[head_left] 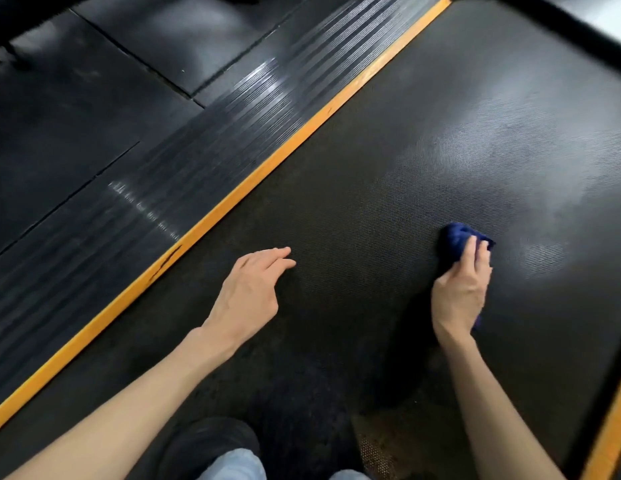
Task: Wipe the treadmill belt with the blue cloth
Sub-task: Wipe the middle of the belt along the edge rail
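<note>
blue cloth (456, 239), bunched into a soft wad, sits on the treadmill belt (371, 168) in the head view, right of the belt's middle and well apart from the orange strip (233, 199) along its left edge. the right hand (461, 292) covers it, fingers (470, 252) close together and curved over the wad, thumb tucked in at the side, gripping it and pressing it onto the belt. a scrap of blue shows under the heel of the hand. the left hand (248, 292) holds nothing: its fingers (274, 256) are straight, nearly together, low over the belt nearer the left edge. whether the tips touch the surface i cannot tell.

the cloth looks light, limp and quick to crumple, so it will likely roll up under the palm unless pinned flat. the best hold is probably from above, palm over its middle. the belt is dark, finely dimpled rubber that should drag at the cloth, so firm, even pressure seems called for. beyond the left strip runs a ribbed side rail (198, 140), then dark floor mats (59, 133). a dark shoe (212, 441) stands on the belt at its near end.
</note>
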### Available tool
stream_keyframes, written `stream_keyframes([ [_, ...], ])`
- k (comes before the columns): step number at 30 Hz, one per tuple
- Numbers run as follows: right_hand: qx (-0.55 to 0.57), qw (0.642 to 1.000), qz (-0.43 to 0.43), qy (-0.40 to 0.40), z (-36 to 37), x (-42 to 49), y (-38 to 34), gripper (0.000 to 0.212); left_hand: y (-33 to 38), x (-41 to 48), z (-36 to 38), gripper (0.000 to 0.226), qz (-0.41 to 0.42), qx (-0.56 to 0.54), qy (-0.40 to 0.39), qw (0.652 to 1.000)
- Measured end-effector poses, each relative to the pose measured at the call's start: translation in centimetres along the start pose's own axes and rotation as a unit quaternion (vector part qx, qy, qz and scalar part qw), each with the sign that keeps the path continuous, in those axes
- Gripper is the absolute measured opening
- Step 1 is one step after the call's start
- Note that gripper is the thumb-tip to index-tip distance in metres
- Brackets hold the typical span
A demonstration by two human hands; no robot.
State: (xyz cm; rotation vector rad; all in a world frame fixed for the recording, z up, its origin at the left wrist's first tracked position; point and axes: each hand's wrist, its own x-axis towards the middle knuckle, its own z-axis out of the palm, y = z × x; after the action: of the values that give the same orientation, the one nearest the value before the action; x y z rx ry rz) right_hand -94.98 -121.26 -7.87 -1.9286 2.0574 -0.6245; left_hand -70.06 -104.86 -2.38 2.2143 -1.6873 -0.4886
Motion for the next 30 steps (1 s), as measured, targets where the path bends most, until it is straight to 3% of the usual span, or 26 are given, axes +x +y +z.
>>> stream_keyframes([
  [2, 0.011, 0.998, 0.048, 0.035, 0.9, -1.1, -2.5, 0.059, 0.7, 0.3, 0.2, 0.057, 0.013, -0.003, -0.010, 1.000],
  [3, 0.008, 0.999, 0.020, 0.036, 1.5, -2.3, -4.2, 0.062, 1.1, 0.5, 0.2, 0.058, 0.014, -0.007, -0.012, 1.000],
  [5, -0.001, 0.994, -0.110, -0.013, 3.0, -5.5, -7.5, 0.066, 1.9, 1.3, 0.1, 0.059, 0.016, -0.007, -0.019, 1.000],
  [7, 0.010, 0.962, -0.249, -0.112, 3.2, -8.5, -9.3, 0.070, 2.5, 2.3, 0.1, 0.060, 0.017, 0.003, -0.017, 1.000],
  [9, 0.013, 0.934, -0.322, -0.155, 2.5, -8.7, -8.1, 0.068, 2.9, 3.4, 0.4, 0.060, 0.011, -0.002, -0.014, 1.000],
  [11, 0.002, 0.960, -0.261, -0.105, 1.0, -6.4, -3.7, 0.061, 3.4, 4.0, 0.9, 0.063, 0.005, -0.016, -0.023, 1.000],
  [14, -0.019, 0.999, -0.043, 0.020, -2.8, -2.7, 4.8, 0.057, 4.3, 4.3, 2.0, 0.065, 0.007, 0.028, -0.043, 0.999],
  [16, -0.007, 0.993, 0.100, 0.062, -4.6, -1.5, 7.6, 0.055, 4.9, 4.7, 2.1, 0.060, 0.002, 0.060, -0.048, 0.997],
  [18, 0.000, 0.982, 0.166, 0.095, -3.8, -1.2, 6.3, 0.058, 5.4, 5.3, 1.7, 0.052, -0.009, 0.081, -0.052, 0.995],
  [20, -0.005, 0.992, 0.088, 0.086, -1.3, -1.5, 2.3, 0.062, 5.8, 5.9, 1.4, 0.046, -0.011, 0.100, -0.057, 0.993],
  [22, 0.020, 0.998, -0.058, 0.009, 1.6, -2.8, -2.6, 0.057, 6.2, 6.2, 1.2, 0.044, -0.007, 0.114, -0.063, 0.991],
  [25, 0.057, 0.958, -0.254, -0.118, 3.8, -3.8, -8.4, 0.050, 6.1, 6.2, 1.2, 0.044, -0.011, 0.129, -0.075, 0.989],
  [27, 0.051, 0.931, -0.337, -0.128, 3.7, -1.9, -7.8, 0.047, 5.8, 6.1, 1.1, 0.044, -0.019, 0.115, -0.068, 0.991],
  [28, 0.043, 0.937, -0.330, -0.107, 3.3, -0.5, -6.0, 0.046, 5.7, 6.2, 1.0, 0.043, -0.023, 0.103, -0.062, 0.993],
  [30, 0.024, 0.981, -0.191, -0.015, 1.6, 2.5, -0.8, 0.048, 5.4, 6.3, 1.1, 0.043, -0.031, 0.080, -0.064, 0.994],
])
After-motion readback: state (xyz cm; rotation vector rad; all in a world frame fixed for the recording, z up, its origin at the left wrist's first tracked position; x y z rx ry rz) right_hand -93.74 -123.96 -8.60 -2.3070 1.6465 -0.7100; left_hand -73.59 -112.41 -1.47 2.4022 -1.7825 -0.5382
